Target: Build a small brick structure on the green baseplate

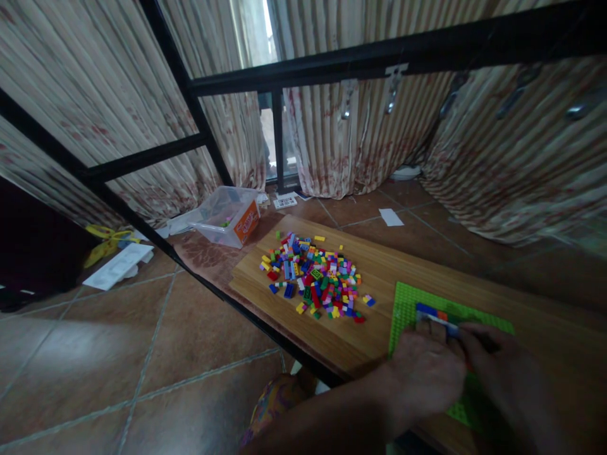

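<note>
A green studded baseplate [408, 300] lies on the wooden board, partly hidden by my hands and forearms. On it stands a short row of toy bricks [429, 309], blue with an orange one and a whitish side. My left hand [429, 366] is closed, its curled fingers pressed against the near side of the row. From the right, my right hand [507, 363] has its fingers closed at the row's right end. The fingertips are dim and overlap the bricks, so the exact grip is partly hidden. Left of the baseplate is a loose heap of colourful toy bricks [315, 275].
The long wooden board [370, 341] rests on a bench with a black metal frame [265, 341]. At its far left end stands a clear plastic tub [222, 221] with an orange label. A black rail [332, 66] crosses above, before patterned curtains [332, 139]. Papers lie on the tiled floor.
</note>
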A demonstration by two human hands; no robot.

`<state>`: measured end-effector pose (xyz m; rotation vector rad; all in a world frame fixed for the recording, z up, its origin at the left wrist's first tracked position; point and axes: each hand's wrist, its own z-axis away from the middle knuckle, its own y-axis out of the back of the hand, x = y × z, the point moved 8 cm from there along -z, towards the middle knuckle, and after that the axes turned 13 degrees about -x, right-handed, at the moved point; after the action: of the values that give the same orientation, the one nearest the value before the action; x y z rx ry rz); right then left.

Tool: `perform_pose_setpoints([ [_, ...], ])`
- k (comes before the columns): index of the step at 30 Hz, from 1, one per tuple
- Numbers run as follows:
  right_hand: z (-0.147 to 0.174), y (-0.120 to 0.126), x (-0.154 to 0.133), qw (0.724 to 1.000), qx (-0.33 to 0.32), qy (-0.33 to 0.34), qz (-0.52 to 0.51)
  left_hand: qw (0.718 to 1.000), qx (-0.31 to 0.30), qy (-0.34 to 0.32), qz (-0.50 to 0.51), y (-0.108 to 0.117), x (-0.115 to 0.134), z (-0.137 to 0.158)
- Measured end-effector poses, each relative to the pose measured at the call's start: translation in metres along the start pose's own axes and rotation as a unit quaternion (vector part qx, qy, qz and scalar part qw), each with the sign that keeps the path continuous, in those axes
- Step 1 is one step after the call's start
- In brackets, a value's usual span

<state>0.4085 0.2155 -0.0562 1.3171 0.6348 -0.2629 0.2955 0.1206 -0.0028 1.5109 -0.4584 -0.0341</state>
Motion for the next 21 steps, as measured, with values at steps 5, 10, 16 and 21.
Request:
perform_pose_setpoints([
  [5, 0.002, 0.001, -0.005, 1.000, -0.015, -0.005, 0.005, 0.997, -0.051, -0.027, 0.043, -0.006, -0.007, -0.003],
  [10, 0.003, 0.003, -0.010, 1.000, -0.020, 0.002, 0.002, 0.997, -0.058, -0.033, 0.039, -0.003, -0.011, -0.004],
  [16, 0.013, 0.012, -0.018, 0.999, 0.023, 0.004, -0.032, 0.996, -0.072, -0.006, 0.055, -0.001, -0.015, -0.002],
  [21, 0.022, 0.059, 0.009, 0.989, 0.120, -0.030, -0.081, 0.993, -0.072, 0.012, 0.097, 0.000, -0.024, -0.004],
])
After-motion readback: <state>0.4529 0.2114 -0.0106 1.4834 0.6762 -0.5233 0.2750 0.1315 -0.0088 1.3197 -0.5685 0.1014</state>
